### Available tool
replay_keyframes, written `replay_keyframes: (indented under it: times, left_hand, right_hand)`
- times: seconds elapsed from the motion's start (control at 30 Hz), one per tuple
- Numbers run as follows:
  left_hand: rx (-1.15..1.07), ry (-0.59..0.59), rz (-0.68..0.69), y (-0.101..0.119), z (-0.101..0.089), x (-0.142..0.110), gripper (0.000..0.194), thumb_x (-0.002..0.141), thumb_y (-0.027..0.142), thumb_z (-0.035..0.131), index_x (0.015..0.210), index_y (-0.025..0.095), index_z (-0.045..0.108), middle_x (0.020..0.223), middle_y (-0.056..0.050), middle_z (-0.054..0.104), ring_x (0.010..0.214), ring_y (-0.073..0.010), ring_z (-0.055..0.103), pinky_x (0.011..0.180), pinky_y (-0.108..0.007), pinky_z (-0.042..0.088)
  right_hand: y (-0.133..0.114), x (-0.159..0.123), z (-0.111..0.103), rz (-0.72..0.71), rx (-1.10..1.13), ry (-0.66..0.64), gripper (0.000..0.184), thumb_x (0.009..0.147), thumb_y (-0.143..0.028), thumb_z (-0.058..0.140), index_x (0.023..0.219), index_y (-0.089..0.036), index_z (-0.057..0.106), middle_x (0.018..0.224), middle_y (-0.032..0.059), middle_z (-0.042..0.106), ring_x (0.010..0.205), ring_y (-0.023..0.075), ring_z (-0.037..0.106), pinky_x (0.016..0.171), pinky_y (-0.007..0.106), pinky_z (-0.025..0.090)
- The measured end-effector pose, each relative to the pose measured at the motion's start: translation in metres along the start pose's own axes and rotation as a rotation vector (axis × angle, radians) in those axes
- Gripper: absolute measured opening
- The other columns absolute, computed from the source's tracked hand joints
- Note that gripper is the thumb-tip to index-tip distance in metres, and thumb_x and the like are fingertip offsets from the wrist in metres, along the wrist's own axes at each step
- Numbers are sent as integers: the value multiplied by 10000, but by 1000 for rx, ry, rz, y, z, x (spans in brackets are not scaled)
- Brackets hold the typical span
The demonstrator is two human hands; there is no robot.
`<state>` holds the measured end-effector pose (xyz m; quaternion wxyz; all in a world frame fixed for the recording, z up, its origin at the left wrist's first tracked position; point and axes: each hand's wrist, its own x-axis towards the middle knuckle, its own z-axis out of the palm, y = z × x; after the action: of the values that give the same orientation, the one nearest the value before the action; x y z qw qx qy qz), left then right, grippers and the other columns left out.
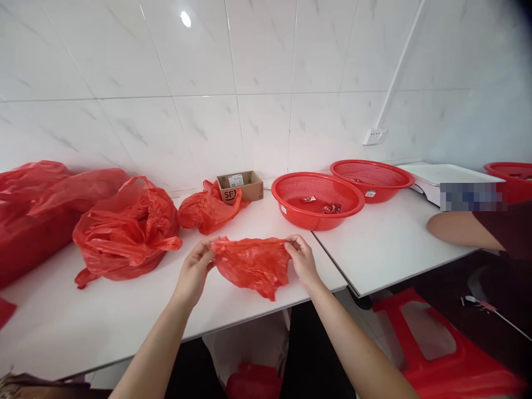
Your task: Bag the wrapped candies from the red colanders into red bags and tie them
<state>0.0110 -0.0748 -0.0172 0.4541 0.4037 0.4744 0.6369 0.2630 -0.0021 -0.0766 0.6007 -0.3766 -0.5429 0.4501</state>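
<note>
A thin red plastic bag (251, 265) is stretched between my two hands, just above the front part of the white table. My left hand (197, 269) pinches its upper left corner between thumb and fingers. At the upper right corner, my right hand (302, 257) grips the bag's edge the same way. The bag hangs crumpled and looks flat, its lower end tapering to a point. Behind it lies a smaller crumpled red bag (210, 210), against an open cardboard box (242, 187).
Red colander baskets (318, 221) (374, 191) stand at the back right, the nearer holding a few small wrapped packets. Stuffed red bags (128, 233) fill the left. A white scale (449, 174) sits farther right, near another person's arm (463, 230). A red stool (449, 343) stands below.
</note>
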Motion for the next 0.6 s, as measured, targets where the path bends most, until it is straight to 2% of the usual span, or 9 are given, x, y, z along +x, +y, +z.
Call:
replay_keyframes:
  times: [0.1, 0.17, 0.27, 0.3, 0.37, 0.4, 0.47, 0.53, 0.6]
  left_hand:
    - [268, -471, -86, 30, -6, -18, 620, 690, 303, 781, 1280, 263, 594, 1148, -108, 655, 1082, -283, 608, 929, -423, 486]
    - [437, -621, -59, 41, 3, -26, 750, 719, 334, 760, 1403, 344, 454, 1288, -93, 583, 1225, -287, 527, 1025, -456, 423]
    - [569, -567, -37, 35, 30, -30, 823, 697, 360, 776, 1430, 353, 403, 1382, -84, 521, 1250, -286, 508, 1030, -431, 420]
    - [589, -541, -48, 28, 39, -30, 767, 703, 367, 768, 1400, 327, 450, 1329, -87, 568, 1178, -283, 562, 979, -406, 457]
    - [585, -469, -75, 13, 52, -28, 509, 763, 400, 700, 1241, 256, 602, 1089, -81, 684, 938, -255, 658, 806, -343, 517]
    - [554, -428, -90, 6, 55, -27, 399, 797, 423, 655, 1145, 227, 655, 959, -71, 704, 819, -233, 665, 712, -313, 516]
    - [435, -345, -132, -4, 54, -25, 348, 831, 471, 599, 1017, 194, 700, 793, -54, 689, 682, -199, 638, 597, -274, 479]
    - [265, -287, -186, -8, 49, -25, 396, 822, 509, 607, 1038, 191, 703, 782, -51, 688, 678, -191, 631, 592, -267, 472]
    - [96, -254, -243, -8, 46, -28, 432, 810, 526, 622, 1081, 197, 695, 850, -63, 707, 750, -205, 648, 651, -283, 495]
  right_hand:
    - [-20, 10, -5, 11, -18, 10, 135, 824, -333, 581, 858, -203, 575, 814, 7, 622, 762, 163, 590, 720, 284, 452]
    - [-40, 13, -3, -31, -82, -43, 119, 824, -301, 590, 885, -199, 596, 862, 17, 648, 812, 167, 609, 780, 297, 457]
    - [-64, 15, 9, -174, -226, -160, 120, 848, -231, 534, 941, -201, 602, 942, 30, 669, 901, 171, 628, 859, 317, 461]
    - [-69, 15, 13, -218, -265, -202, 140, 849, -206, 509, 956, -203, 599, 960, 30, 669, 922, 169, 629, 873, 318, 464]
    - [-76, 13, 19, -263, -321, -267, 183, 835, -159, 469, 963, -209, 591, 964, 25, 668, 932, 162, 630, 884, 317, 471]
    - [-78, 12, 21, -269, -354, -271, 195, 826, -145, 455, 956, -211, 585, 960, 24, 667, 933, 163, 630, 888, 320, 474]
    - [-85, 4, 22, -285, -453, -200, 198, 826, -141, 440, 951, -215, 575, 974, 34, 666, 961, 179, 624, 891, 336, 476]
    - [-96, -9, 25, -353, -554, -95, 203, 853, -152, 434, 983, -225, 573, 1011, 55, 662, 1001, 202, 612, 894, 356, 473]
    - [-108, -27, 34, -470, -620, -118, 222, 888, -162, 428, 1034, -240, 576, 1046, 63, 662, 1020, 206, 603, 900, 355, 465]
